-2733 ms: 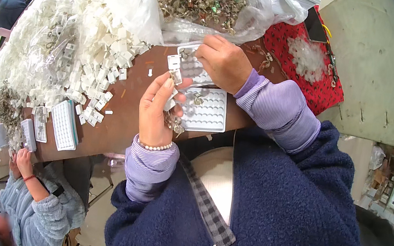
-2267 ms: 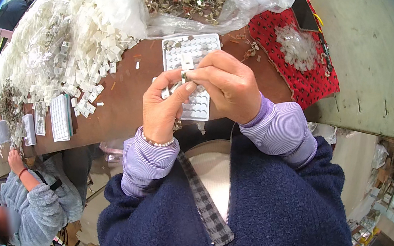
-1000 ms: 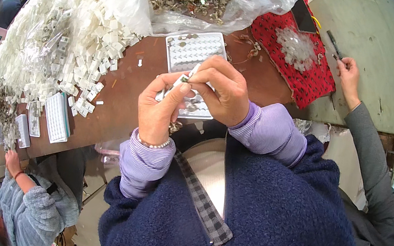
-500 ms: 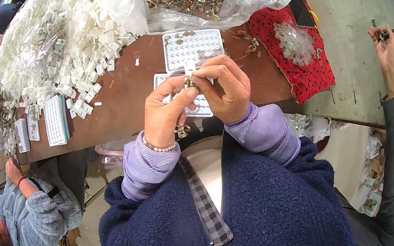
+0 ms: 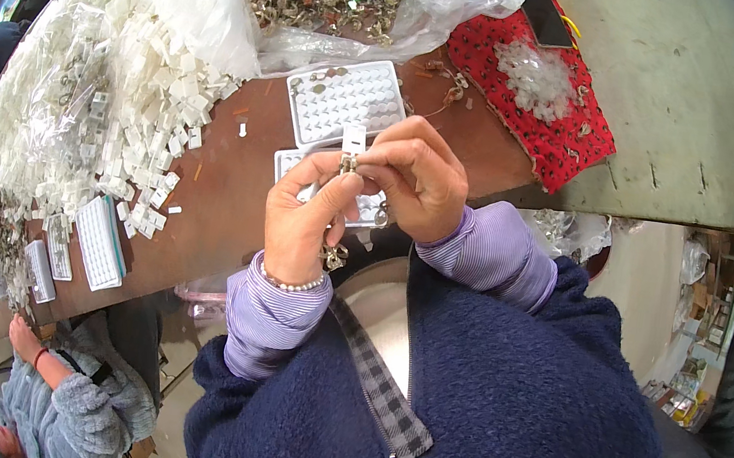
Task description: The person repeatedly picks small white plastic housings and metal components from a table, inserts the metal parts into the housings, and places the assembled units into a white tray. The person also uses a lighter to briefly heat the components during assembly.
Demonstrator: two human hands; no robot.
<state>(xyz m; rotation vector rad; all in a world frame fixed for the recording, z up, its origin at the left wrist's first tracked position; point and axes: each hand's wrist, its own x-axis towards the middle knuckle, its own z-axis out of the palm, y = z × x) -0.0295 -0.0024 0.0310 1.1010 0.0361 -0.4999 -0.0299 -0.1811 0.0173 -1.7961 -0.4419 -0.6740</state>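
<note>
Our left hand [image 5: 302, 230] and right hand [image 5: 424, 186] grip a white piece [image 5: 354, 139] and metal part [image 5: 348, 163] over the partly hidden near tray [image 5: 287, 160]; white parts [image 5: 159, 86] heap left, the far bag [image 5: 206, 4] cut off.

Between your left hand [image 5: 301, 225] and right hand [image 5: 421, 182], a small white plastic case [image 5: 354, 140] points away from you, dark slot showing, a metal clip [image 5: 348, 163] at its near end.

head-worn left fisheye | looks steeply down from above | near tabletop [image 5: 234, 179]
</note>
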